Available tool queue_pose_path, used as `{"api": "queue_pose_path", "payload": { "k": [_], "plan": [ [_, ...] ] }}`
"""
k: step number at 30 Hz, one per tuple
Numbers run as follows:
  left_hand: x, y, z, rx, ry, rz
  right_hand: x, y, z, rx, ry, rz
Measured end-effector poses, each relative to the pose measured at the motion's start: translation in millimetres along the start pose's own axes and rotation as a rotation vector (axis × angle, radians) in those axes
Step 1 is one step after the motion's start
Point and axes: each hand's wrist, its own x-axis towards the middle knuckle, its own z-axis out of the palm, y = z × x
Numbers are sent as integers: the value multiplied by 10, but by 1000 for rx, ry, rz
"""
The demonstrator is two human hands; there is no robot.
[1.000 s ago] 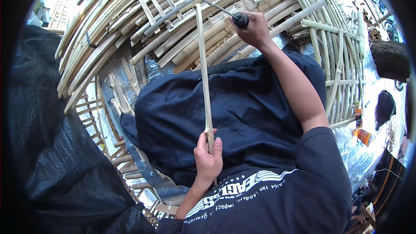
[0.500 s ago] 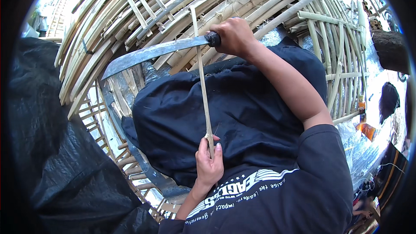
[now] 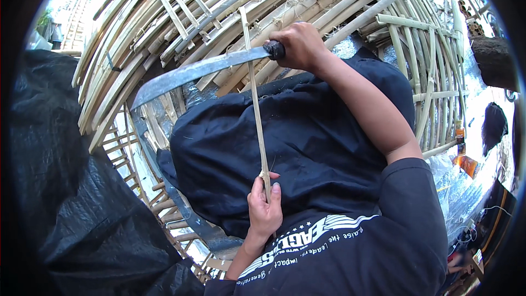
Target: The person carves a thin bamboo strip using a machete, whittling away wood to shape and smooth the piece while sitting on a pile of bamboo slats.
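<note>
My right hand (image 3: 300, 45) is closed round the dark handle of a machete (image 3: 200, 72), whose long curved blade points left. The blade lies across the upper part of a thin bamboo strip (image 3: 256, 104). Low in front of my shirt, my left hand (image 3: 265, 204) grips the near end of that strip between thumb and fingers. The strip runs away from me over a dark cloth (image 3: 230, 137) spread across my lap. A small raised bit of fibre sticks up by my left fingertips.
Many split bamboo slats (image 3: 219, 19) are piled beyond my lap, with a bamboo lattice (image 3: 424, 71) at the right. A black tarp (image 3: 104, 203) covers the left side. An orange-labelled bottle (image 3: 459, 134) stands at the right. Part of another person (image 3: 456, 263) shows at lower right.
The machete and my right hand have shifted slightly to the right. My left hand still holds the strip in nearly the same place.
</note>
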Motion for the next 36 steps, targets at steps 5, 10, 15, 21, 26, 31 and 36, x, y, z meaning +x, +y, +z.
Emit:
{"api": "queue_pose_path", "payload": {
  "k": [5, 10, 15, 21, 26, 31, 36],
  "plan": [
    [-89, -11, -30, 90, -83, 5, 201, 503, -74, -105, 193, 186],
    [0, 89, 80, -65, -101, -22, 173, 755, -20, -56, 384, 402],
    [90, 153, 42, -196, -88, -48, 140, 592, -93, 236, 378, 507],
    [269, 225, -48, -192, -127, -46, 155, 410, -191, 681, 140, 596],
    [411, 315, -110, 85, -66, -11, 194, 329, -374, 1000, -93, 701],
    [488, 468, -247, 249, -48, 63, 166, 376, -492, 980, -211, 805],
    [528, 515, -423, 280, 21, 63, 178, 418, -475, 704, -205, 797]
  ]
}}
